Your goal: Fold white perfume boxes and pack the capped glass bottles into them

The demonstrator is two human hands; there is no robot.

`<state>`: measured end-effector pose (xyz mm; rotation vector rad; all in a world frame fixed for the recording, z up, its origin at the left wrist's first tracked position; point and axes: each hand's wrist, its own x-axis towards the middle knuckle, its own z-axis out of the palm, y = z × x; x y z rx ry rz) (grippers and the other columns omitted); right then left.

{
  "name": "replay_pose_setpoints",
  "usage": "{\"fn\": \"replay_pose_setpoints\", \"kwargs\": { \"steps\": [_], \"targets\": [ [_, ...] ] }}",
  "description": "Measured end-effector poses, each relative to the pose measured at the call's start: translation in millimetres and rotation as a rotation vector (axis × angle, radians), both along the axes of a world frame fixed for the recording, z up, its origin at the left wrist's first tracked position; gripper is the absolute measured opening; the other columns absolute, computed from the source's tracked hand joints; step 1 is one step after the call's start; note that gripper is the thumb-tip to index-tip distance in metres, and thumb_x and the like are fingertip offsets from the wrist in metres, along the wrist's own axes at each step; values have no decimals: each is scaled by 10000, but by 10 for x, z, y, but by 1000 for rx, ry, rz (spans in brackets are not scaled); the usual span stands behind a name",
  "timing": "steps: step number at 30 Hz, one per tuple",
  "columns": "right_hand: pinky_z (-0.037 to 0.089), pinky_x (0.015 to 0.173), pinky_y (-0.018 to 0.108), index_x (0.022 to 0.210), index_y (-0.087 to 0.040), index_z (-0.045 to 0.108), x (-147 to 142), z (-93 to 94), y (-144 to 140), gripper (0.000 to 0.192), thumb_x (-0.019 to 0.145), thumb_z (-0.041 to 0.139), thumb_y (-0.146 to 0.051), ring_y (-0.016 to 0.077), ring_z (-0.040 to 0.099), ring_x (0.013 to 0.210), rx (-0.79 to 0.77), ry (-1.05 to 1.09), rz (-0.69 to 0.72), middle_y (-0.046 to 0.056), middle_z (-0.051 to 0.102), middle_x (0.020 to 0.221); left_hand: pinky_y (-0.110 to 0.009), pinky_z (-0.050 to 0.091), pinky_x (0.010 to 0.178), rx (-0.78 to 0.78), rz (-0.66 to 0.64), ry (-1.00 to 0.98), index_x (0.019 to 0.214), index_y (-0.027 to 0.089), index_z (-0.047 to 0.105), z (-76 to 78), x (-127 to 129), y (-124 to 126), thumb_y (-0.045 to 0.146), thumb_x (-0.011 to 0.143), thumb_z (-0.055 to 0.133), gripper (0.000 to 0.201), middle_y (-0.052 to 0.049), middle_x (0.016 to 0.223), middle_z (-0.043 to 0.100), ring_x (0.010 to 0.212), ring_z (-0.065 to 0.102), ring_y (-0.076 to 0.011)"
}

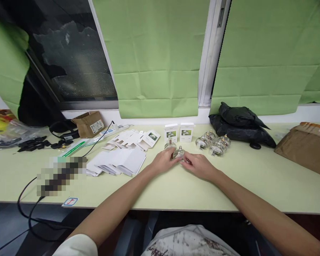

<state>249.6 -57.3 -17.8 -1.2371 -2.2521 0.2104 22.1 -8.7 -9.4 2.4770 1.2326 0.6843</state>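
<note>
Toward the desk's [160,192] far edge, both the left hand [162,161] and right hand [200,166] curl loosely around a small glass bottle [179,153], probably hard, slick and breakable, best gripped round its body

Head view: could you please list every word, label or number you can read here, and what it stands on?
No text can be read.
Two small white boxes: flower picture, print too small.
Brown cardboard box: white label, blurred.
Sticker at the table edge: red mark, unreadable.
Brown parcel: label too blurred.
</note>
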Motion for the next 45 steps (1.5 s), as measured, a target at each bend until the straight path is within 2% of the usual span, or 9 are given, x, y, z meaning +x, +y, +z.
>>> {"fn": "replay_pose_setpoints", "kwargs": {
  "steps": [8,13,17,21,25,28,32,40,45],
  "targets": [
    [474,716,350,1192,-243,516,38,27,53,292,1020,575,-471,211,592,806,155,394,-187,51,639,985,-312,346,646,-31,-131,-44,884,214,537,59,43,-92,627,961,589,423,-19,857,592,741,524,-186],
    [523,762,385,1227,-266,591,33,51,55,234,1063,519,-417,240,606,920,260,395,-92,87,627,1092,-309,350,652,-46,-168,-43,909,214,542,30,68,-120,602,957,617,399,-23,888,606,749,526,-182],
    [548,832,415,1345,-310,620,-3,106,3,309,1090,452,-356,273,622,1081,285,339,-9,110,615,1201,-303,351,654,-42,-176,-42,924,215,535,13,70,-122,599,960,618,394,-16,890,609,749,524,-177],
    [538,771,387,1381,-278,565,-10,84,-16,334,1069,512,-386,238,626,934,249,371,-62,97,621,1135,-303,352,650,-48,-176,-40,901,215,522,24,70,-123,634,952,613,431,-8,873,599,742,514,-173],
    [488,697,354,1157,-242,584,11,49,9,219,1042,576,-428,193,576,746,248,398,-134,44,626,945,-305,344,643,-60,-176,-37,899,212,530,18,65,-113,635,949,616,435,-12,878,602,738,515,-171],
    [487,725,345,1112,-239,613,24,62,18,167,1068,541,-384,188,593,762,342,388,-116,45,637,938,-300,345,653,-56,-172,-35,919,215,533,6,61,-104,614,954,621,410,-11,885,605,749,523,-174],
    [499,720,330,1191,-248,656,24,81,5,192,1088,502,-300,179,609,781,430,381,-75,57,623,991,-296,347,657,-50,-176,-27,893,220,511,5,68,-106,620,949,625,420,-5,868,593,749,513,-175],
    [545,759,343,1272,-264,657,9,61,12,252,1085,489,-270,209,642,875,460,370,-52,78,606,1035,-296,343,654,-49,-179,-35,892,219,513,14,68,-114,615,950,625,416,-4,871,591,749,513,-173],
    [549,764,337,1281,-270,659,4,53,9,258,1091,484,-280,199,646,870,395,317,-28,78,607,1057,-297,338,646,-47,-187,-35,884,218,503,13,72,-112,614,957,617,419,-4,862,590,732,510,-170]
  ]
}}
